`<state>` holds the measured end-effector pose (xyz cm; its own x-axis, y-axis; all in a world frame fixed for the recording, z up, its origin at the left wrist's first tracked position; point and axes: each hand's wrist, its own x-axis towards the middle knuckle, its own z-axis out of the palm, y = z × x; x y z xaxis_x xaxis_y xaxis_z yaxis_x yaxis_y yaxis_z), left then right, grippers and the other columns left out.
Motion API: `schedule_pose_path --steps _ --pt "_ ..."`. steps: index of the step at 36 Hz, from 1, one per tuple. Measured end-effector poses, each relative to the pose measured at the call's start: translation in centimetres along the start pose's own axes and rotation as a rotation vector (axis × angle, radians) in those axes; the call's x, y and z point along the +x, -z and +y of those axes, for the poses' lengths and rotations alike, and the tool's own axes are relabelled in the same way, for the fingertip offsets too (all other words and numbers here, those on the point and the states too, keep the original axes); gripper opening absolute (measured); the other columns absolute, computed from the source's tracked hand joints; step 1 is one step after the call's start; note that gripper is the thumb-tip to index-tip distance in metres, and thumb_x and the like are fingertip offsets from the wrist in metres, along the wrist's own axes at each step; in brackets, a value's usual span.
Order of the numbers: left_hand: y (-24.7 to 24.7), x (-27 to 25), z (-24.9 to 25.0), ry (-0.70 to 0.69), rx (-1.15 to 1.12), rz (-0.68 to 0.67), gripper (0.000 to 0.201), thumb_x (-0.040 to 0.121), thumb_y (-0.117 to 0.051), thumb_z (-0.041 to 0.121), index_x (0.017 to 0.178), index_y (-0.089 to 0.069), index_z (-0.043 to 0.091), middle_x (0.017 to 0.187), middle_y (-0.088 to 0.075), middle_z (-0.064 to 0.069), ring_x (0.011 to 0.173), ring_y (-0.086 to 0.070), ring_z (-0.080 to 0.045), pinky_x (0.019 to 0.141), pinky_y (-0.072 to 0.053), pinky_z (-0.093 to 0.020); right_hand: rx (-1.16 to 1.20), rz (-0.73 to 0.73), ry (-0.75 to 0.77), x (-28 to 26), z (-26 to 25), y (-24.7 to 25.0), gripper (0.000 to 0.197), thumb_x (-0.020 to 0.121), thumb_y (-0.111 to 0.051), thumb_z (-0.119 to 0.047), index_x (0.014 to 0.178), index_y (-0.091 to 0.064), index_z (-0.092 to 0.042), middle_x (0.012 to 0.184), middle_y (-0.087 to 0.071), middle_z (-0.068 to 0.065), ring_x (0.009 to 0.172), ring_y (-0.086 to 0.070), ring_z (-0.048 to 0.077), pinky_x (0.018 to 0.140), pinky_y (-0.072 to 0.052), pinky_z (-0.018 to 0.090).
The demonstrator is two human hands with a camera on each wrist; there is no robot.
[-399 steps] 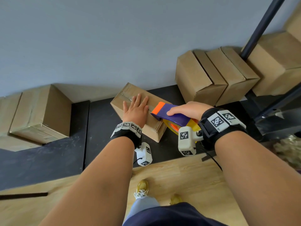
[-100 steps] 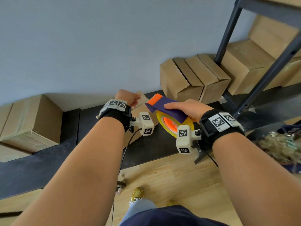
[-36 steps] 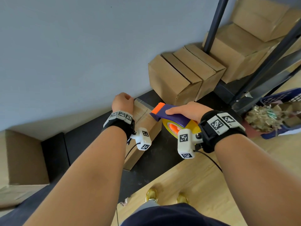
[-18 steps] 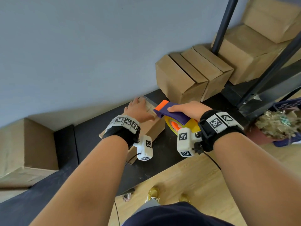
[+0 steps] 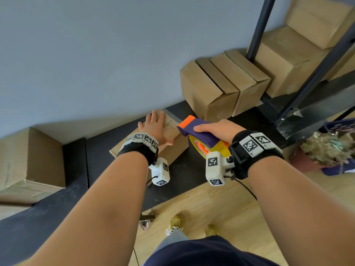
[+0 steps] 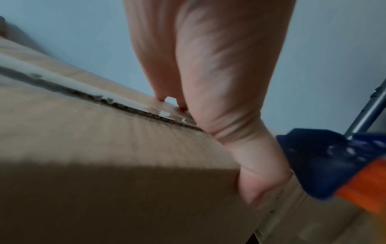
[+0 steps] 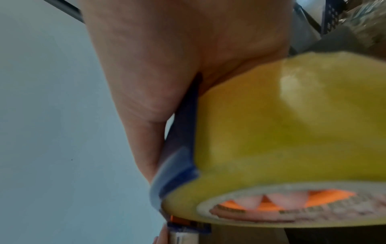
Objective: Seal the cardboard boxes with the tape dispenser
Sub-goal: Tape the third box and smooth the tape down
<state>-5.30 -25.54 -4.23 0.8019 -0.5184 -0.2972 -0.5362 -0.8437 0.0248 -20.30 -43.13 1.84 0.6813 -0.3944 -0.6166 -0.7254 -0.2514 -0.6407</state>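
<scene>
A small cardboard box (image 5: 172,131) lies on the black shelf (image 5: 184,169) against the grey wall, clear tape running along its top seam (image 6: 117,104). My left hand (image 5: 153,125) rests flat on the box top, fingers straight, thumb (image 6: 256,186) over the box's near edge. My right hand (image 5: 219,129) grips the purple and orange tape dispenser (image 5: 199,131) with its yellow tape roll (image 7: 292,132), held just right of the box. The dispenser's orange nose (image 5: 187,120) points at the box's far right corner.
More cardboard boxes (image 5: 217,89) stand at the back right, others (image 5: 299,54) behind a black shelf post (image 5: 259,29). A large box (image 5: 28,162) sits at the left. A blue basket (image 5: 338,148) of packing filler is at the right. Wooden floor lies below.
Over the last second my left hand went from curled at the box's far edge to lying flat on its top. The right hand with the dispenser stayed beside the box.
</scene>
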Motion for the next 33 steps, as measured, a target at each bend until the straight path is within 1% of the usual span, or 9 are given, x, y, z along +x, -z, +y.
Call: schedule_pose_path --steps 2,6,11,18,21,23,25,30,33 --pt "0.0 0.0 0.1 0.007 0.005 -0.003 0.121 0.067 -0.075 0.059 0.152 0.003 0.024 0.160 0.006 -0.006 0.147 -0.002 -0.029 0.115 -0.014 -0.059 -0.018 -0.011 -0.010 -0.2 0.8 0.6 0.059 0.077 -0.071 -0.060 0.111 -0.060 -0.013 0.096 -0.066 0.004 0.086 -0.063 0.017 0.069 -0.046 0.028" --pt "0.3 0.2 0.2 0.017 -0.014 -0.028 0.120 0.069 -0.075 0.056 0.152 0.005 0.024 0.160 0.007 -0.006 0.147 -0.001 -0.029 0.115 -0.013 -0.059 -0.016 -0.067 -0.042 -0.6 2.5 1.6 0.053 0.075 -0.071 -0.060 0.103 -0.064 -0.015 0.098 -0.071 0.007 0.089 -0.068 0.022 0.089 -0.053 0.036" --pt "0.4 0.2 0.4 0.022 -0.016 -0.046 0.119 0.071 -0.074 0.055 0.152 0.008 0.023 0.160 0.009 -0.007 0.147 0.000 -0.030 0.115 -0.011 -0.060 0.006 -0.136 -0.074 -1.0 4.3 2.5 0.052 0.077 -0.071 -0.058 0.104 -0.066 -0.014 0.098 -0.074 0.009 0.092 -0.071 0.024 0.097 -0.052 0.040" --pt "0.2 0.0 0.4 0.030 -0.010 -0.040 0.120 0.071 -0.074 0.055 0.152 0.008 0.022 0.160 0.010 -0.006 0.147 0.002 -0.030 0.115 -0.009 -0.061 0.022 -0.108 -0.074 -0.7 4.6 1.7 0.054 0.079 -0.071 -0.057 0.110 -0.063 -0.013 0.102 -0.071 0.009 0.093 -0.068 0.023 0.094 -0.052 0.038" --pt "0.3 -0.1 0.5 0.029 -0.010 -0.045 0.121 0.071 -0.073 0.057 0.152 0.009 0.022 0.160 0.012 -0.006 0.147 0.005 -0.030 0.115 -0.008 -0.061 0.033 -0.104 -0.088 -0.2 4.5 1.0 0.056 0.080 -0.070 -0.056 0.115 -0.061 -0.013 0.103 -0.068 0.008 0.091 -0.066 0.022 0.085 -0.051 0.033" --pt "0.3 -0.1 0.5 0.030 -0.013 -0.060 0.123 0.070 -0.072 0.061 0.152 0.010 0.023 0.160 0.014 -0.006 0.147 0.007 -0.030 0.115 -0.007 -0.061 0.036 -0.096 -0.091 0.2 4.3 0.6 0.057 0.080 -0.071 -0.055 0.117 -0.060 -0.012 0.103 -0.068 0.008 0.090 -0.065 0.021 0.081 -0.050 0.031" --pt "0.4 -0.1 0.4 0.035 -0.026 -0.086 0.124 0.067 -0.066 0.071 0.152 0.011 0.024 0.160 0.015 -0.005 0.147 0.009 -0.029 0.115 -0.006 -0.061 0.039 -0.091 -0.091 0.6 4.1 0.2 0.059 0.081 -0.071 -0.053 0.120 -0.059 -0.011 0.109 -0.067 0.009 0.095 -0.065 0.022 0.086 -0.051 0.033" --pt "0.7 0.0 1.1 0.088 -0.138 0.014 0.108 0.070 -0.038 0.087 0.152 -0.007 0.023 0.160 -0.003 -0.003 0.147 -0.004 -0.026 0.112 -0.009 -0.064 0.053 -0.086 -0.099 1.4 3.5 -0.6 0.059 0.081 -0.072 -0.051 0.122 -0.057 -0.010 0.114 -0.066 0.011 0.100 -0.065 0.024 0.091 -0.051 0.034" --pt "0.1 0.0 2.4 0.167 -0.159 0.112 0.099 0.074 -0.038 0.085 0.150 -0.018 0.026 0.158 -0.014 -0.004 0.145 -0.011 -0.026 0.112 -0.008 -0.064 0.052 -0.082 -0.108 1.9 3.2 -0.7 0.060 0.080 -0.073 -0.051 0.121 -0.057 -0.010 0.114 -0.066 0.011 0.100 -0.065 0.025 0.092 -0.052 0.035"
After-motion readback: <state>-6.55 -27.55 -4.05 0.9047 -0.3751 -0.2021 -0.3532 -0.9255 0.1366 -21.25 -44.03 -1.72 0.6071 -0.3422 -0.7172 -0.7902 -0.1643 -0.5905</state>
